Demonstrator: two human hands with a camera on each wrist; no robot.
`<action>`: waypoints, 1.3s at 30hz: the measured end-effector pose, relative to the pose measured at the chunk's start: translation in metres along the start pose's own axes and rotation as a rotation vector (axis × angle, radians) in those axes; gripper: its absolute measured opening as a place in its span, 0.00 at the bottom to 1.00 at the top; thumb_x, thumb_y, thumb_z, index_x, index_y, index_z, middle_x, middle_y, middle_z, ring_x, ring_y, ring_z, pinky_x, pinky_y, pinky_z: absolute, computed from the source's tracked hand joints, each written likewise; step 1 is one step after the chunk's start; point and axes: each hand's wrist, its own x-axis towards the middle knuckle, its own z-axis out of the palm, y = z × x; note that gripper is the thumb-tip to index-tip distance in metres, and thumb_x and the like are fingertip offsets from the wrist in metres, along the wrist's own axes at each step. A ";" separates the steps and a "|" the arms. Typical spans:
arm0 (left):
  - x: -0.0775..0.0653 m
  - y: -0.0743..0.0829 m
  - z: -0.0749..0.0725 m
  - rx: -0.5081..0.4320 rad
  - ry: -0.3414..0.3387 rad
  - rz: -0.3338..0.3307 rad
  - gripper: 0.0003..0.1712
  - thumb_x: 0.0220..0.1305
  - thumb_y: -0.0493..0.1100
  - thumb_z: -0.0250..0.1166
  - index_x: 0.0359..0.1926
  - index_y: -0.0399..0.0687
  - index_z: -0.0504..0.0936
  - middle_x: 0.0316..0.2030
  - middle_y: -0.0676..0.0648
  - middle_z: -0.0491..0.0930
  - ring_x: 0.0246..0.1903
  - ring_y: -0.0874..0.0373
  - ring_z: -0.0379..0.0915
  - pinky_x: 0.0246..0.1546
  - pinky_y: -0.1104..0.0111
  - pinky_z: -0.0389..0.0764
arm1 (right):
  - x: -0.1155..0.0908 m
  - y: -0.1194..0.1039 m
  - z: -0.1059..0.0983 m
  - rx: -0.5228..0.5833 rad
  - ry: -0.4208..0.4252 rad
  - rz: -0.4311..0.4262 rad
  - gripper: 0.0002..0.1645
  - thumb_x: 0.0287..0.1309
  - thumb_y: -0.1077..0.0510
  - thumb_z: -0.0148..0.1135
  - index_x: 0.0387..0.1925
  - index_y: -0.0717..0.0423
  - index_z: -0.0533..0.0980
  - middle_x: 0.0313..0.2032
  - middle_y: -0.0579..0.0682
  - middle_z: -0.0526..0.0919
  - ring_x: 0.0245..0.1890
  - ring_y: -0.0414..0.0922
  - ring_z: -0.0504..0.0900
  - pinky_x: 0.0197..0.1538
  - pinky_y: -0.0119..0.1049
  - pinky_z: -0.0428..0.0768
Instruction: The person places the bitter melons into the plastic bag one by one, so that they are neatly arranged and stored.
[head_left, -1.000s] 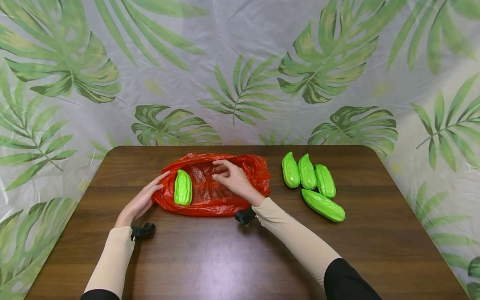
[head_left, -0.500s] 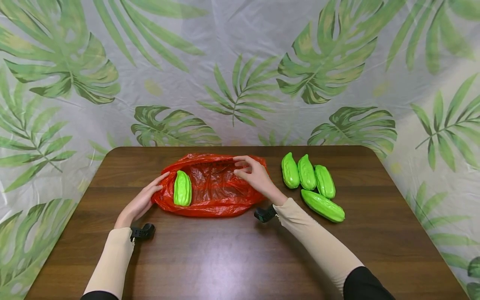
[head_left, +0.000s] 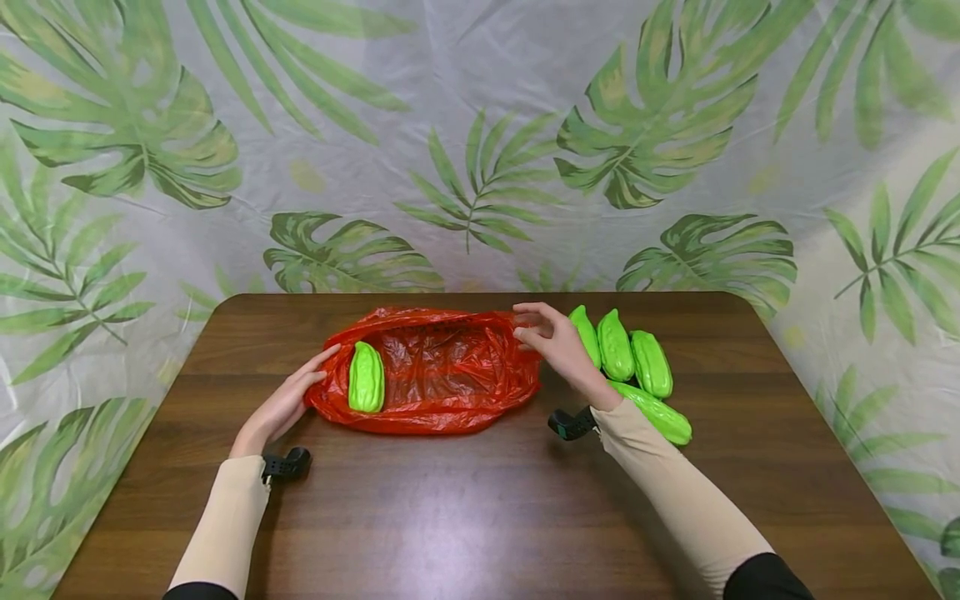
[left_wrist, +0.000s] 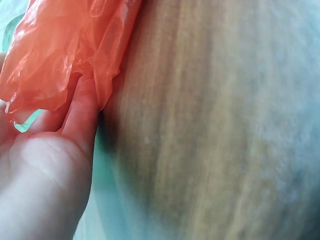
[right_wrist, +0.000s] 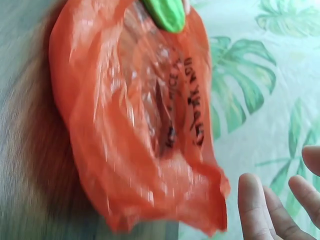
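On the brown wood-grain table (head_left: 360, 517), left of centre, a red plastic bag (head_left: 431, 419) lies with its mouth spread wide, film crumpled and shiny. Dark lettering (right_wrist: 192, 102) shows on the bag in the right wrist view. One ridged green gourd (head_left: 366, 377) lies inside at the left end, narrow tip toward the far side.

Left hand (head_left: 281, 404) at the bag's left end: fingers extended, touching the film. Left wrist view has red plastic draped over part of them; whether the thumb pinches it, cannot tell.

Right hand (head_left: 562, 346) just beside the bag's right end: fingers loosely bent, parted, holding nothing. The right wrist view shows its fingertips apart from the plastic.

Right of the bag, a group of four more gourds. Three side by side: the leftmost gourd (head_left: 587, 333) partly behind the right hand, then the middle gourd (head_left: 615, 346) and the rightmost gourd (head_left: 652, 364). The fourth gourd (head_left: 660, 417) lies slantwise on the near side, partly covered by the right forearm.

Both forearms in beige sleeves (head_left: 221, 517), black higher up; a black wrist camera (head_left: 287, 463) on each. Behind the table, pale leaf-print cloth (head_left: 517, 67).
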 end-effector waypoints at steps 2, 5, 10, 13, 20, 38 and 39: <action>0.000 0.000 0.000 -0.001 -0.002 0.001 0.31 0.78 0.45 0.38 0.76 0.51 0.42 0.74 0.42 0.32 0.71 0.45 0.32 0.63 0.68 0.55 | -0.002 -0.001 -0.006 0.009 0.010 0.007 0.23 0.65 0.67 0.56 0.61 0.66 0.68 0.54 0.71 0.73 0.48 0.66 0.76 0.46 0.46 0.79; 0.000 -0.001 0.000 -0.002 -0.001 0.003 0.31 0.78 0.45 0.38 0.76 0.51 0.42 0.74 0.42 0.32 0.71 0.45 0.32 0.62 0.69 0.56 | -0.005 -0.001 -0.015 0.014 0.018 0.014 0.23 0.65 0.67 0.55 0.61 0.67 0.67 0.54 0.70 0.72 0.48 0.65 0.76 0.48 0.50 0.78; 0.000 -0.001 0.000 -0.006 -0.001 0.000 0.31 0.78 0.44 0.38 0.76 0.51 0.42 0.74 0.42 0.31 0.71 0.45 0.32 0.62 0.69 0.56 | -0.008 0.003 -0.029 -0.013 0.044 0.033 0.23 0.66 0.65 0.56 0.61 0.66 0.68 0.53 0.68 0.73 0.46 0.57 0.79 0.49 0.51 0.77; 0.000 -0.001 0.000 -0.004 0.000 0.000 0.31 0.78 0.44 0.38 0.76 0.50 0.41 0.74 0.42 0.31 0.71 0.45 0.31 0.62 0.69 0.56 | -0.011 0.006 -0.037 -0.039 0.070 0.041 0.24 0.66 0.63 0.57 0.61 0.65 0.68 0.52 0.65 0.74 0.42 0.46 0.81 0.49 0.51 0.77; 0.001 0.000 0.001 0.002 0.004 -0.004 0.31 0.77 0.44 0.38 0.76 0.50 0.42 0.74 0.42 0.32 0.71 0.45 0.32 0.65 0.64 0.53 | -0.015 0.015 -0.055 -0.092 0.135 0.064 0.23 0.65 0.64 0.56 0.61 0.65 0.69 0.53 0.65 0.74 0.45 0.52 0.79 0.51 0.51 0.76; 0.000 -0.001 0.000 -0.004 0.003 0.007 0.31 0.78 0.44 0.38 0.76 0.50 0.42 0.74 0.42 0.32 0.71 0.44 0.33 0.58 0.75 0.60 | -0.019 0.034 -0.073 -0.279 0.232 0.142 0.24 0.62 0.66 0.58 0.60 0.67 0.70 0.58 0.66 0.70 0.57 0.62 0.69 0.54 0.53 0.70; 0.001 -0.001 0.000 -0.005 0.003 0.008 0.31 0.78 0.44 0.38 0.76 0.50 0.42 0.74 0.42 0.32 0.71 0.44 0.32 0.58 0.75 0.60 | -0.019 0.035 -0.074 -0.296 0.228 0.150 0.24 0.62 0.66 0.58 0.60 0.66 0.70 0.59 0.65 0.70 0.58 0.62 0.69 0.55 0.54 0.70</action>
